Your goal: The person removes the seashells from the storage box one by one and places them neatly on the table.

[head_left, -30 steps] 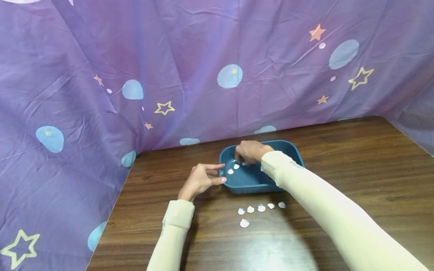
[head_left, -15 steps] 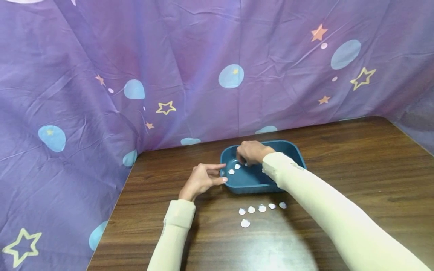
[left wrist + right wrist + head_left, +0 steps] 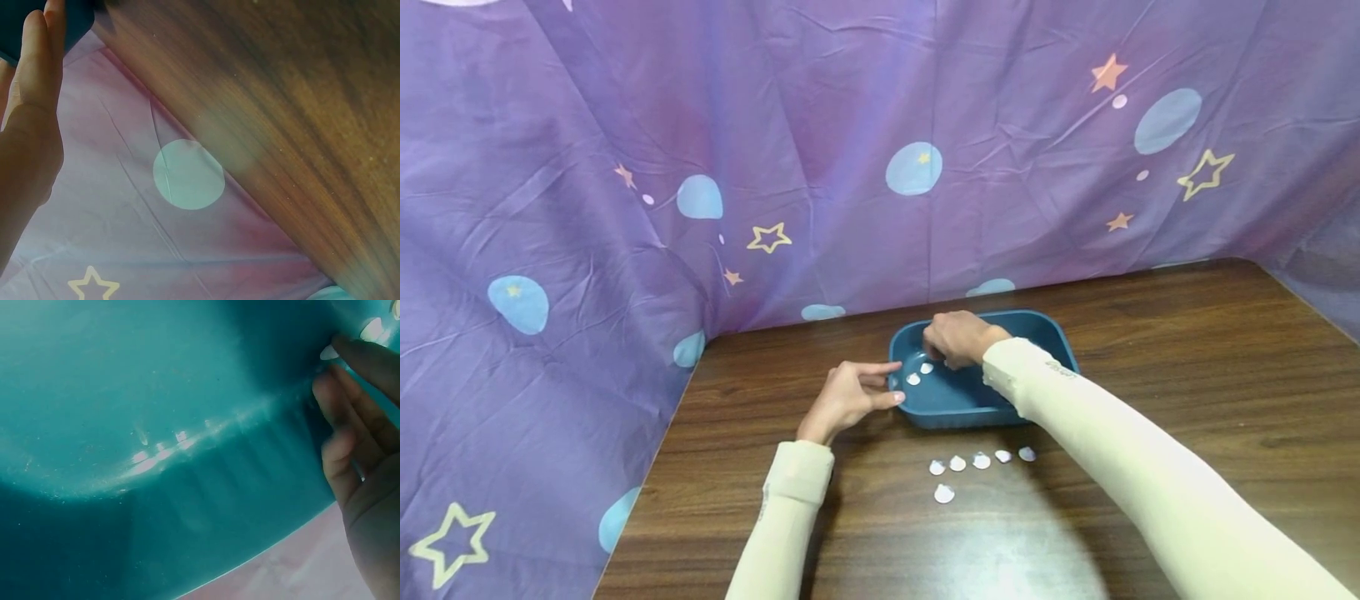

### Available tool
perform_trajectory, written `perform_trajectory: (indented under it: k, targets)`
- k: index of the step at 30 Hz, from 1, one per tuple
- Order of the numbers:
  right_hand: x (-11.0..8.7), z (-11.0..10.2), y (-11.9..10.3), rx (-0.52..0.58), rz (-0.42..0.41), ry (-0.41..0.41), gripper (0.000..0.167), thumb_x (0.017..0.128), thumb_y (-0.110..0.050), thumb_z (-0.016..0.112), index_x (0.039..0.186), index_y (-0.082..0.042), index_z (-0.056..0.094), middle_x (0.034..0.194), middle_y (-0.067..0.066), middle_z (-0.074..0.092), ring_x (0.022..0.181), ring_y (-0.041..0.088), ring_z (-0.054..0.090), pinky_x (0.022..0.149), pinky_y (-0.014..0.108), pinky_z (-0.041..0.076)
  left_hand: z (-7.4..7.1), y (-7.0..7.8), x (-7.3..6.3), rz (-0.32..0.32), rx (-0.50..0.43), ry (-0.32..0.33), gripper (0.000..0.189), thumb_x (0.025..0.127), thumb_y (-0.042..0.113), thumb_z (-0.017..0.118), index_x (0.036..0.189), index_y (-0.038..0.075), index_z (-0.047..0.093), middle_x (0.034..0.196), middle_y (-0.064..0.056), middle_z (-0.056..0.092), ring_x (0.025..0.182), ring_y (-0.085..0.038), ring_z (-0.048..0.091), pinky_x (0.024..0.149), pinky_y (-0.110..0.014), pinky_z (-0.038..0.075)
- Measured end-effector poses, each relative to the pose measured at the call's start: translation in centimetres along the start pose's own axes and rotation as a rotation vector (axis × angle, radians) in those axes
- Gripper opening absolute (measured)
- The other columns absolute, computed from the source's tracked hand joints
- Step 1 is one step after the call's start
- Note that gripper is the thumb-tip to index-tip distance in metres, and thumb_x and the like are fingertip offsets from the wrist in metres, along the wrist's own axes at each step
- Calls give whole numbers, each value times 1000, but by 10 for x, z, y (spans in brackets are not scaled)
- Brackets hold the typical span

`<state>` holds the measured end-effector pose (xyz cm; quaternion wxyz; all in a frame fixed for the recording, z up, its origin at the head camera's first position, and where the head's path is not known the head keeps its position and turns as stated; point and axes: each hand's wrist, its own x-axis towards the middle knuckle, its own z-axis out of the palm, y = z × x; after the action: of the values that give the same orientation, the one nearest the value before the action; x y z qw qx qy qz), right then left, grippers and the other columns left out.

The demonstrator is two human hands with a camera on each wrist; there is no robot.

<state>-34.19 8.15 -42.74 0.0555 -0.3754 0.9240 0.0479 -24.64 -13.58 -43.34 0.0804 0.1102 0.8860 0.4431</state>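
Note:
A blue plastic basin (image 3: 955, 402) stands on the wooden table, with small white shells (image 3: 927, 367) on its floor near the left end. My right hand (image 3: 961, 337) reaches into it, palm down. In the right wrist view, thumb and fingertips pinch a small white shell (image 3: 329, 352) close to the basin floor; another shell (image 3: 371, 329) lies just beyond. My left hand (image 3: 844, 400) is at the basin's left end, its fairly straight fingers and thumb touching the outer wall. In the left wrist view the left hand (image 3: 37, 94) shows against the dark wall.
In front of the basin several white shells (image 3: 981, 460) lie in a row on the table (image 3: 760, 400), with a single shell (image 3: 944, 493) below the row's left end. A purple curtain (image 3: 820, 167) with stars and planets hangs behind the table and on its left.
A shell seen by the right fingertips in the earlier head views is now hidden by that hand. Both hands stay almost in place; the whole view shifts slightly to the right.

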Motion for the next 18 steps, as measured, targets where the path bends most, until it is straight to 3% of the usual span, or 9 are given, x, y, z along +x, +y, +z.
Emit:
perform_trajectory:
  k: [5,11,18]
  targets:
    - [-1,1,0,-4,19,40,12,76,-8,83,81,-17,76,84,-1,75,75,13,67,70,32,61,1,1,0,2,3,-1,52,81,21,85,130,16,69,112,-17,76,106,-26,74,94,-40,60]
    - [-1,4,-2,-37,-7,89,17,74,-2,78,69,-16,70,74,1,71,68,16,64,65,35,61,2,0,0,-2,12,-9,52,81,23,85,130,19,69,113,-15,77,106,-25,74,95,-41,60]
    - [-1,2,-1,39,27,61,16,76,-1,76,72,-16,72,76,-1,71,67,13,62,63,31,59,1,-1,0,-8,0,-9,52,82,21,84,131,17,69,113,-16,76,106,-25,74,95,-41,60]
